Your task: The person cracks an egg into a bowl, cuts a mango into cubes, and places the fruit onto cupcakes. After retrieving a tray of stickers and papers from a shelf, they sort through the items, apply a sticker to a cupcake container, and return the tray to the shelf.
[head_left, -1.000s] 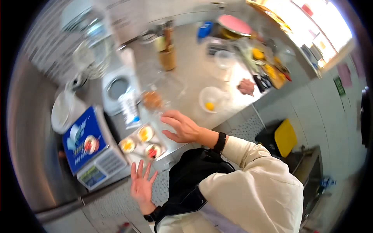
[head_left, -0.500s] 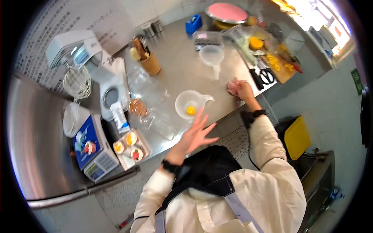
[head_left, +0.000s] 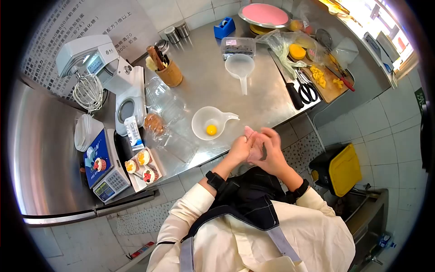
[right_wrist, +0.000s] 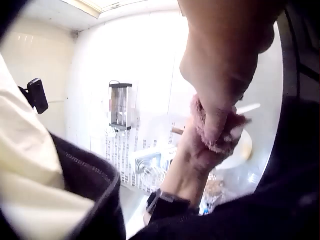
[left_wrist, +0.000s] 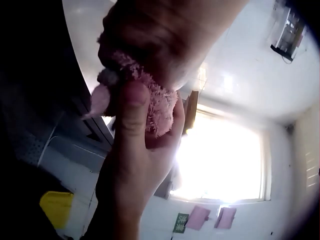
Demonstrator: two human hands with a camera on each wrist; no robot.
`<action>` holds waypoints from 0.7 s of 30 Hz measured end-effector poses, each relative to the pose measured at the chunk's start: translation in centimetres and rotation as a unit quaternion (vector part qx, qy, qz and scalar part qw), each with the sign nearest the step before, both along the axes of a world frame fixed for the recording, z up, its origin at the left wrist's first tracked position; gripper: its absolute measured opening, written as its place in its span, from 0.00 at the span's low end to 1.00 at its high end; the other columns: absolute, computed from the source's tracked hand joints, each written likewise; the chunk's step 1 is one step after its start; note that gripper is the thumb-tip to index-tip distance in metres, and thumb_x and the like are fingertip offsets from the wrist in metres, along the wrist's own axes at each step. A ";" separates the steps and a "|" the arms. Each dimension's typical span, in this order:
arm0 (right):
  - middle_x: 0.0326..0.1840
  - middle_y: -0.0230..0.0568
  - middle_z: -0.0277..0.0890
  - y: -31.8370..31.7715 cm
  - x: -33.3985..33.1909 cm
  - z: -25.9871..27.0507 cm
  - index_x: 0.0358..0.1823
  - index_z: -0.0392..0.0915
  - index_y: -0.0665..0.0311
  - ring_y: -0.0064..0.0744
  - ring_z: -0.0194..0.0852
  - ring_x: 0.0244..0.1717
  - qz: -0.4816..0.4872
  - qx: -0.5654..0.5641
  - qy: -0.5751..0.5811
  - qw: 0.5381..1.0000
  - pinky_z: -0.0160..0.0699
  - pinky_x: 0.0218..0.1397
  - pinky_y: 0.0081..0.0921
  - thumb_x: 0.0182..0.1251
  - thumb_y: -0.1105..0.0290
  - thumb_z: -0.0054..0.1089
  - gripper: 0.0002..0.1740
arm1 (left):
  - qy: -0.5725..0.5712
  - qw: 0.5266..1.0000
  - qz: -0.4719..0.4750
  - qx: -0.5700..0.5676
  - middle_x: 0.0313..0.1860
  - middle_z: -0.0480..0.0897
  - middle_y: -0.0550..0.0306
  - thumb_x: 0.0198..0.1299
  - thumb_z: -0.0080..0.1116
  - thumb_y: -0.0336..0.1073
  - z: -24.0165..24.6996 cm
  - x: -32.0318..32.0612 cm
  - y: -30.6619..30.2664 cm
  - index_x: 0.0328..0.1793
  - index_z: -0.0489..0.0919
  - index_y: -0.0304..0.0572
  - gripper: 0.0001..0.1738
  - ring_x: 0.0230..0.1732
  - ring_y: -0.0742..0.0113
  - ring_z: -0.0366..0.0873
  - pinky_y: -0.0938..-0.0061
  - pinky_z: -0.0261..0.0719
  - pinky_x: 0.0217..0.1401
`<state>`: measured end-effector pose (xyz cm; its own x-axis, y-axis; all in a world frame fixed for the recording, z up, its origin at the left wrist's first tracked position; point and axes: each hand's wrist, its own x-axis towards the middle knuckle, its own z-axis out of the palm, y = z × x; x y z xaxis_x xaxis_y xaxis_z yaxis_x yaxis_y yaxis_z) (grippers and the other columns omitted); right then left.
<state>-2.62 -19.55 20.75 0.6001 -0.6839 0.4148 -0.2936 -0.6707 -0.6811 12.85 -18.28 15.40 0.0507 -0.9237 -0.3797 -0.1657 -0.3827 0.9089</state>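
A fluffy pink cloth [head_left: 256,148] is bunched between my two hands, just off the front edge of the steel table. My left hand [head_left: 239,148] grips it from one side. From the other, my right hand [head_left: 273,156] curls around the cloth. In the left wrist view, the right thumb presses the shaggy pink cloth [left_wrist: 161,112], close against the left hand. The right wrist view has the cloth [right_wrist: 199,116] wrapped over the left fingers. Nearby on the table stands a translucent spouted bowl [head_left: 200,120] containing an egg yolk [head_left: 211,130].
Left of the bowl lie clear plastic packaging [head_left: 165,102] and boxed cupcakes [head_left: 144,157]. Farther left are a scale [head_left: 112,183] and a stand mixer [head_left: 131,86]. A funnel-like translucent cup [head_left: 240,67], black-handled knife [head_left: 294,95], scissors [head_left: 307,92] and cutting board [head_left: 330,90] occupy the right side.
My right hand picked the pink cloth up from the table's right front edge and brought it left toward my body. My left hand, open and spread before, has met it at the cloth.
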 end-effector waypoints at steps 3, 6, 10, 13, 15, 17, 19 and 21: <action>0.59 0.49 0.63 0.0 0.1 -0.5 0.59 0.66 0.61 0.45 0.67 0.55 0.045 0.117 -0.048 0.991 0.74 0.51 0.31 0.43 0.78 0.67 0.37 | -0.064 0.996 -0.044 -0.032 0.35 0.80 0.53 0.68 0.40 0.42 -0.2 0.1 0.0 0.46 0.74 0.31 0.19 0.36 0.68 0.76 0.74 0.74 0.39; 0.53 0.46 0.70 -0.1 0.6 -1.7 0.53 0.72 0.62 0.41 0.74 0.47 0.028 0.110 -0.057 0.992 0.77 0.45 0.28 0.45 0.80 0.63 0.28 | -0.027 0.999 0.026 -0.035 0.44 0.76 0.51 0.67 0.38 0.37 0.4 0.8 0.8 0.55 0.65 0.33 0.17 0.41 0.66 0.75 0.73 0.73 0.43; 0.36 0.41 0.80 0.2 1.7 -2.0 0.39 0.80 0.63 0.39 0.79 0.35 0.028 0.069 -0.024 0.997 0.78 0.40 0.27 0.48 0.82 0.60 0.14 | 0.044 0.984 -0.037 -0.166 0.52 0.71 0.48 0.65 0.41 0.39 1.2 2.9 3.4 0.59 0.59 0.37 0.20 0.51 0.60 0.72 0.70 0.71 0.51; 0.28 0.38 0.78 -0.7 2.1 -1.2 0.31 0.80 0.64 0.29 0.76 0.29 -0.039 0.092 -0.010 0.995 0.74 0.33 0.22 0.50 0.82 0.60 0.07 | 0.072 0.986 -0.105 -0.108 0.55 0.68 0.52 0.64 0.44 0.37 3.1 6.5 7.1 0.67 0.58 0.38 0.26 0.58 0.64 0.66 0.71 0.63 0.61; 0.24 0.34 0.74 -3.5 1.7 -0.7 0.27 0.77 0.65 0.21 0.69 0.26 -0.138 0.036 -0.012 0.990 0.69 0.31 0.18 0.53 0.80 0.60 0.02 | 0.129 0.987 -0.072 -0.062 0.58 0.67 0.53 0.65 0.45 0.40 4.3 9.4 11.0 0.69 0.56 0.38 0.29 0.59 0.65 0.64 0.71 0.60 0.63; 0.37 0.42 0.76 -9.2 -0.2 -3.3 0.40 0.75 0.68 0.30 0.72 0.38 -0.138 0.021 -0.063 0.988 0.71 0.42 0.23 0.54 0.79 0.62 0.11 | 0.103 0.987 -0.112 -0.043 0.68 0.60 0.50 0.66 0.43 0.50 3.0 12.5 16.1 0.73 0.51 0.40 0.35 0.69 0.62 0.55 0.70 0.53 0.69; 0.48 0.48 0.73 -10.7 0.4 -1.3 0.51 0.70 0.67 0.43 0.70 0.49 -0.162 -0.113 0.029 0.980 0.68 0.53 0.30 0.52 0.81 0.61 0.22 | 0.080 0.993 -0.085 0.034 0.72 0.51 0.49 0.65 0.39 0.56 1.0 14.2 22.6 0.73 0.46 0.39 0.39 0.72 0.61 0.46 0.69 0.45 0.71; 0.54 0.52 0.70 -10.0 0.9 1.5 0.58 0.66 0.66 0.52 0.65 0.57 -0.128 -0.170 0.133 0.968 0.63 0.60 0.36 0.50 0.82 0.59 0.30 | 0.072 0.983 -0.049 0.165 0.76 0.40 0.49 0.62 0.35 0.66 -2.7 14.0 29.9 0.74 0.39 0.37 0.48 0.76 0.59 0.36 0.69 0.35 0.74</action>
